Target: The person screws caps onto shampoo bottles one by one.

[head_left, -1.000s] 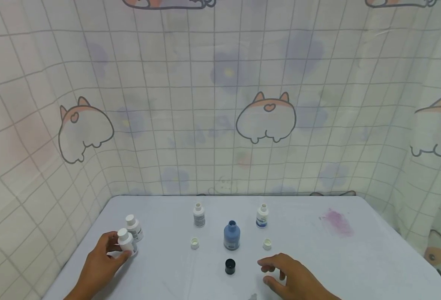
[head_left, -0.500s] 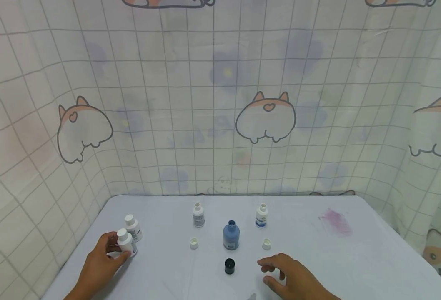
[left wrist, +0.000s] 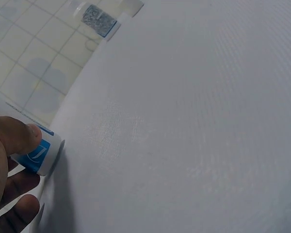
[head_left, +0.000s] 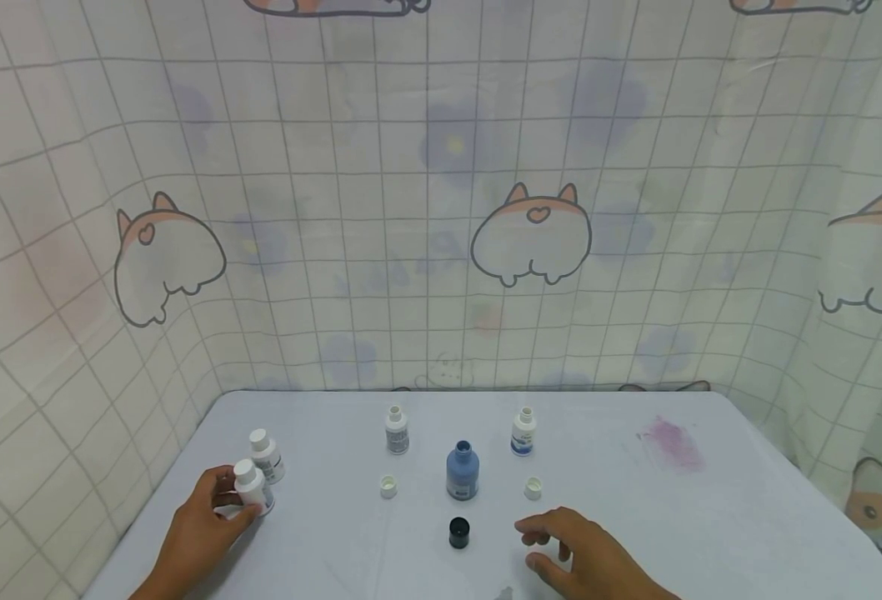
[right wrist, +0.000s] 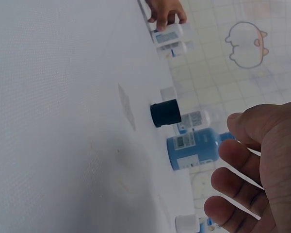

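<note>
At the table's left side, my left hand (head_left: 201, 525) grips a capped white bottle (head_left: 255, 487) between thumb and fingers. The left wrist view shows the thumb across this bottle's blue-and-white label (left wrist: 38, 158), its base at or just above the tabletop. Right behind it stands another capped white bottle (head_left: 267, 457). My right hand (head_left: 587, 550) hovers over the front of the table with fingers loosely bent and nothing in them. Nearest to it are a black cap (head_left: 459, 532) and a small white cap (head_left: 533, 488). An uncapped blue bottle (head_left: 463, 472) stands upright beyond the black cap.
Two uncapped white bottles stand farther back, one left of centre (head_left: 397, 431) and one right of centre (head_left: 523, 432). A second white cap (head_left: 388, 487) lies before the left one. A pink stain (head_left: 672, 443) marks the white table (head_left: 711, 517). Patterned curtain (head_left: 366, 167) surrounds the table's back and sides.
The gripped white bottle and my left hand have dipped very slightly in the last half second. My right hand and the other things have stayed put.
</note>
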Tool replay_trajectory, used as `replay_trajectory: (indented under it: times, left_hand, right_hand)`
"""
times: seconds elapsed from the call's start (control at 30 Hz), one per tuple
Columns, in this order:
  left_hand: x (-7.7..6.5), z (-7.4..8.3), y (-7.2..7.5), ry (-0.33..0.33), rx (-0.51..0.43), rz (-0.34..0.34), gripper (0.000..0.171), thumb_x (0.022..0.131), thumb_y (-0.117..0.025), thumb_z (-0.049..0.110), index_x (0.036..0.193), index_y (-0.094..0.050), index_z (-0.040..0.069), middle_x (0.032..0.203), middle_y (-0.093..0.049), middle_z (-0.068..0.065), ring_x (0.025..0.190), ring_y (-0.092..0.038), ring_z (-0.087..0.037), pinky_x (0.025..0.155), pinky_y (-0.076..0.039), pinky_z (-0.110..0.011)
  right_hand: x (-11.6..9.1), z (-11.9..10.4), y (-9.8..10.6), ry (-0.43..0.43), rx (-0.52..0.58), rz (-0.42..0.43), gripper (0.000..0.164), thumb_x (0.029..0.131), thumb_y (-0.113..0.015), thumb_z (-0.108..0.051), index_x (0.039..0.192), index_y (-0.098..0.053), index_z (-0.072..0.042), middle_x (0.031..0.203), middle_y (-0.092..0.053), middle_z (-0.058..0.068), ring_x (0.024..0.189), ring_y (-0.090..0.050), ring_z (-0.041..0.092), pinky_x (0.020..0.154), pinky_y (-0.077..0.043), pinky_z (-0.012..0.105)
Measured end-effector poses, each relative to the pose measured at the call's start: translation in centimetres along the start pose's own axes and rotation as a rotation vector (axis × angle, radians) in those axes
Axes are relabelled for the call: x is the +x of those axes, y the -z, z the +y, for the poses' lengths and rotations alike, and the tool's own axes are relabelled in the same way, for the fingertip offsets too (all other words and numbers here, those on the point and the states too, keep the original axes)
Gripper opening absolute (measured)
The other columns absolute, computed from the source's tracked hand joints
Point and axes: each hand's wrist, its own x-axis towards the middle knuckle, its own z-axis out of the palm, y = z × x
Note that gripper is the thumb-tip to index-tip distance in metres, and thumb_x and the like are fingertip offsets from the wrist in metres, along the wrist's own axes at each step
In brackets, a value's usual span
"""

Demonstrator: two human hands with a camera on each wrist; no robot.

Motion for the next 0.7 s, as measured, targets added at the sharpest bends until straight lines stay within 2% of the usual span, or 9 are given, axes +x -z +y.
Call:
replay_trajectory:
  times: [0.27, 0.7]
  left_hand:
    - [0.03, 0.12, -0.03, 0.013, 0.009, -0.011, 0.075, 0.088, -0.082, 0.024, 0.141, -0.037, -0.004, 0.128, -0.061, -0.028, 0.113, -0.064, -0.040, 0.074, -0.052, -0.032]
    - [0.17, 0.08, 0.19, 0.010, 0.008, -0.022, 0.076, 0.089, -0.082, 0.026, 0.142, -0.036, -0.004, 0.128, -0.062, -0.028, 0.113, -0.064, -0.040, 0.072, -0.052, -0.029]
  right_hand:
    - [-0.08, 0.09, 0.04, 0.003, 0.019, -0.007, 0.037, 0.094, -0.076, -0.031, 0.128, -0.066, -0.020, 0.107, -0.065, -0.009, 0.082, -0.053, 0.006, 0.073, -0.054, 0.029]
    - [0.11, 0.27, 0.06, 0.000, 0.001, -0.013, 0.037, 0.094, -0.076, -0.031, 0.128, -0.066, -0.019, 0.107, -0.064, -0.010, 0.082, -0.054, 0.007, 0.074, -0.055, 0.031]
